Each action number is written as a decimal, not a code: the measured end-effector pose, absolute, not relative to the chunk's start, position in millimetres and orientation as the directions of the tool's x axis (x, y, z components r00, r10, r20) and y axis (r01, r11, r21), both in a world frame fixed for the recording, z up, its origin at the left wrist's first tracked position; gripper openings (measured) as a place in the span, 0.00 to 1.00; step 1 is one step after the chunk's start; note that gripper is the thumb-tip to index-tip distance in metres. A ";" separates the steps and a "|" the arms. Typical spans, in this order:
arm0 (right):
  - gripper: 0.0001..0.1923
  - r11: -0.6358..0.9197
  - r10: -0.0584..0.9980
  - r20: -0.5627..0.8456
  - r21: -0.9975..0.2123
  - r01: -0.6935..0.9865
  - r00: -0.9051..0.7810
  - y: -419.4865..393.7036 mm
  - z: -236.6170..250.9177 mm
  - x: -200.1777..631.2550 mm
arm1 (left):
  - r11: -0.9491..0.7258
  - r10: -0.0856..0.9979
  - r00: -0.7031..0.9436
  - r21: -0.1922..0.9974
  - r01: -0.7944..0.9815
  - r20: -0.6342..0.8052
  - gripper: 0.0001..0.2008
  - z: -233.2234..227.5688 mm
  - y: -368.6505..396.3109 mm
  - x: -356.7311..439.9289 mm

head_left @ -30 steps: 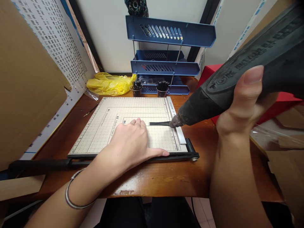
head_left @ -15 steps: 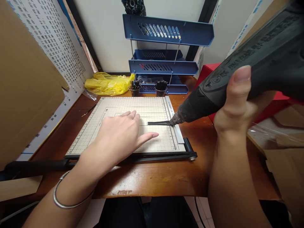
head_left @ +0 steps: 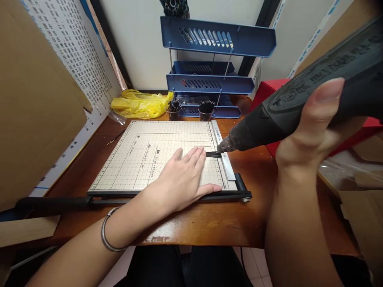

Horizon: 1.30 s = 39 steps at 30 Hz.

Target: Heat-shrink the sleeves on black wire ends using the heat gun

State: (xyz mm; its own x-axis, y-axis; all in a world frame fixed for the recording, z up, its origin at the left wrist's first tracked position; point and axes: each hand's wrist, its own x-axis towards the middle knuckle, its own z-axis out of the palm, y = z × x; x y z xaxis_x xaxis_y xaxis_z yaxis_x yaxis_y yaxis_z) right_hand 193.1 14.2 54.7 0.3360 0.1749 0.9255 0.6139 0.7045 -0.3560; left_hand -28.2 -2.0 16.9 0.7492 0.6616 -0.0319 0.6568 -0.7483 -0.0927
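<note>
A gridded paper cutter board (head_left: 149, 159) lies on the wooden desk (head_left: 209, 223). My left hand (head_left: 184, 179) rests flat on the board, fingers apart, fingertips covering most of a small bundle of thin black strips (head_left: 214, 154). My right hand (head_left: 317, 123) grips a large dark grey heat gun (head_left: 299, 103) close to the camera. Its nozzle (head_left: 225, 146) points left at the bundle's right end, beside the metal ruler strip (head_left: 224, 153) on the board's right side.
A blue three-tier paper tray (head_left: 212, 71) stands at the back, with two small cups of black strips (head_left: 188, 109) before it. A yellow plastic bag (head_left: 139, 104) lies back left. Cardboard (head_left: 36, 111) leans on the left, a red box (head_left: 269, 93) sits right.
My left hand slid right across the board and now covers most of the black bundle. The heat gun stayed nearly still, its nozzle at the bundle's right end.
</note>
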 end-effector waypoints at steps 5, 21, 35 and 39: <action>0.21 0.712 0.238 0.876 -0.452 0.538 0.420 13.0 55.6 188.9 | -0.730 0.684 0.725 -0.076 0.679 -0.083 0.48 21.0 -1.1 -30.5; 0.19 0.719 0.215 0.905 -0.401 0.568 0.368 12.5 55.2 187.1 | -0.461 0.874 0.471 -0.103 0.882 0.118 0.27 57.4 17.7 -46.0; 0.20 0.753 0.220 0.893 -0.412 0.514 0.393 19.0 51.7 193.8 | -0.188 0.952 0.197 -0.060 0.980 0.233 0.26 64.0 27.8 -56.2; 0.18 0.741 0.233 0.891 -0.422 0.522 0.389 18.4 51.3 195.6 | -0.216 0.952 0.222 -0.051 0.975 0.209 0.27 61.5 28.2 -54.1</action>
State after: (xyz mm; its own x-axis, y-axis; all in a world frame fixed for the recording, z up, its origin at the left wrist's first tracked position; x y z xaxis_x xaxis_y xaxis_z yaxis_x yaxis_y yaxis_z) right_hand 195.6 18.4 51.3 0.3888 0.2332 0.8913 0.5221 0.7413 -0.4217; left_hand -54.1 28.2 61.5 0.2222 0.9524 0.2086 0.9750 -0.2164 -0.0506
